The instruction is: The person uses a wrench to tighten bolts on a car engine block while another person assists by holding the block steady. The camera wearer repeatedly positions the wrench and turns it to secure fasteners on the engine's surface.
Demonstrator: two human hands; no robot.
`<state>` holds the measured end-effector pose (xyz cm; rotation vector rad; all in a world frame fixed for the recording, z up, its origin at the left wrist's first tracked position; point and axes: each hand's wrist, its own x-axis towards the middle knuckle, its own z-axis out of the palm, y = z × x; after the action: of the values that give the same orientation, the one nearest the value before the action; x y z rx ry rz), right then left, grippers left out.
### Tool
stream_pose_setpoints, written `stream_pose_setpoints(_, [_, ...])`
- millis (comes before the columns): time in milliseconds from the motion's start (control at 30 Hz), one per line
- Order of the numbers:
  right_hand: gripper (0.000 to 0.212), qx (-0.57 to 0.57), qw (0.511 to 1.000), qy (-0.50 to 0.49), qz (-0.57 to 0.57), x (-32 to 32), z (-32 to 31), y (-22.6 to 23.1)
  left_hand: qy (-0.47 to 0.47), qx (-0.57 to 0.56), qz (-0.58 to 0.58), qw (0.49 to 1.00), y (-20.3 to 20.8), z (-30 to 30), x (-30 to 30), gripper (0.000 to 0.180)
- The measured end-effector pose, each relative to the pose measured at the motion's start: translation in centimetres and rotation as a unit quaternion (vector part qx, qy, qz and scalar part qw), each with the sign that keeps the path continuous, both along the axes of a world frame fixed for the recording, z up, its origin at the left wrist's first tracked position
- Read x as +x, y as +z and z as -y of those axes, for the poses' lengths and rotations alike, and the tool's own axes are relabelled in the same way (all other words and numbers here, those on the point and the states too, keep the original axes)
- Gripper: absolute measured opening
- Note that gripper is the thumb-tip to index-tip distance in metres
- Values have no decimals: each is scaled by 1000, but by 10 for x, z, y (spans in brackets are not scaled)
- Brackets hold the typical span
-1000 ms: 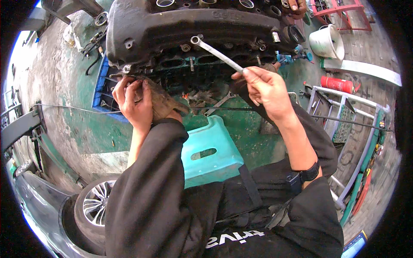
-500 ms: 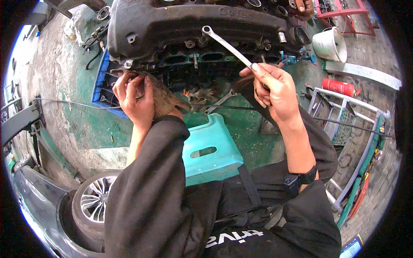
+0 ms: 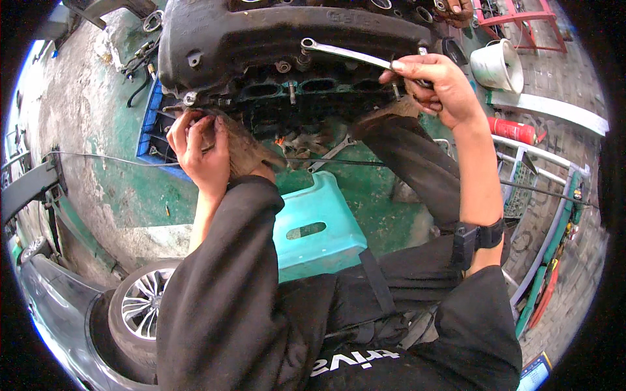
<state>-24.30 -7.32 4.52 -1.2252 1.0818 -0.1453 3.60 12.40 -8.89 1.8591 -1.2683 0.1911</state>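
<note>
A dark, oily engine [image 3: 274,34] lies across the far side, its ports and studs facing me. My right hand [image 3: 445,83] grips a silver ring wrench [image 3: 349,53] by its right end. The wrench's other ring is at a bolt [image 3: 304,60] below the engine's cover; whether it sits over the bolt head is unclear. My left hand [image 3: 203,155] is closed, fingers curled, beside a small fitting [image 3: 190,98] at the engine's lower left corner. What its fingertips hold, if anything, is hidden. That hand is next to my brown shoe [image 3: 244,146].
A turquoise plastic stool [image 3: 313,251] stands below me. On the floor are a blue tray [image 3: 149,124], another wrench [image 3: 332,152] and gloves. To the right are a white bucket [image 3: 497,68], a red extinguisher [image 3: 512,130] and a metal frame. Another person's hand [image 3: 454,10] is at the engine's far right.
My right hand has moved right and up, swinging the wrench from a steep slant to nearly level, its ring end staying by the bolt. My left hand has barely moved.
</note>
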Motion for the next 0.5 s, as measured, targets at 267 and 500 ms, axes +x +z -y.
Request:
stream_pose_setpoints(267, [32, -39, 993, 86, -67, -2, 26, 1, 2, 5, -1, 1000, 0, -1, 0, 19])
stream_pose_setpoints(500, [29, 55, 996, 58, -30, 8, -23, -5, 8, 6, 1, 1000, -4, -1, 0, 19])
